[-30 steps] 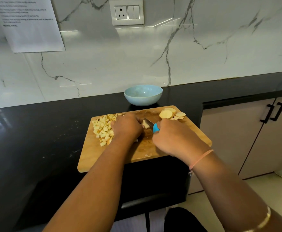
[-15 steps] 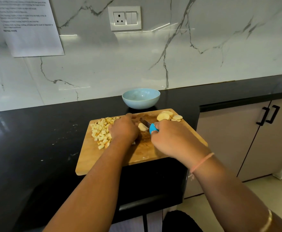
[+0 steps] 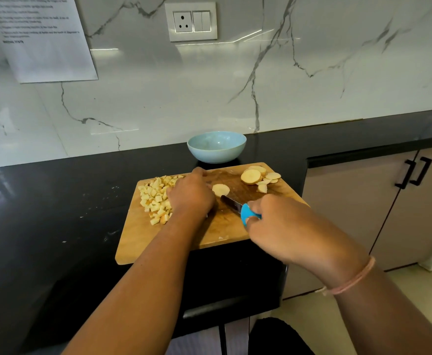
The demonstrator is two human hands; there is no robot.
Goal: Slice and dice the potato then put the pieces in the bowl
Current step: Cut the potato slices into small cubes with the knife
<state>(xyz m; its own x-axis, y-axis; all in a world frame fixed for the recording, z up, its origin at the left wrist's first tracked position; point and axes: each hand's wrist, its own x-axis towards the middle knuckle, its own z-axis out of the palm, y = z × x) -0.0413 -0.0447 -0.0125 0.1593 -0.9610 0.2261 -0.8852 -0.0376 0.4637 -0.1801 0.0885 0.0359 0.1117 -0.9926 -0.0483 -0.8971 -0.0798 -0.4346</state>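
The right hand [image 3: 286, 226] is clenched round the blue handle of a small knife [image 3: 245, 213]. Its fingers cover most of the handle, so only the front end shows. The dark blade runs low over the wooden cutting board [image 3: 222, 226] and ends just beside the left hand [image 3: 192, 196]. That hand lies knuckles-up on the middle of the board with its fingers tucked under and out of sight, so I cannot tell whether it pinches anything or only rests there. A single potato slice [image 3: 220, 189] lies flat just beside those hidden fingertips, on the far side of the blade; whether it touches the hand is hard to say. The diced potato [image 3: 154, 198] sits in a heap on the left part of the board, its right edge covered by the left hand and wrist. More potato slices [image 3: 257, 175] lie at the far right corner, overlapping so that they cannot be counted. The pale blue bowl [image 3: 217, 147] stands on the black countertop [image 3: 56, 201] just beyond the board's far edge, apart from all the potato. On the marble wall [image 3: 312, 98] a sheet of paper [image 3: 43, 37], cut off by the top edge of the view, carries print too small to read.
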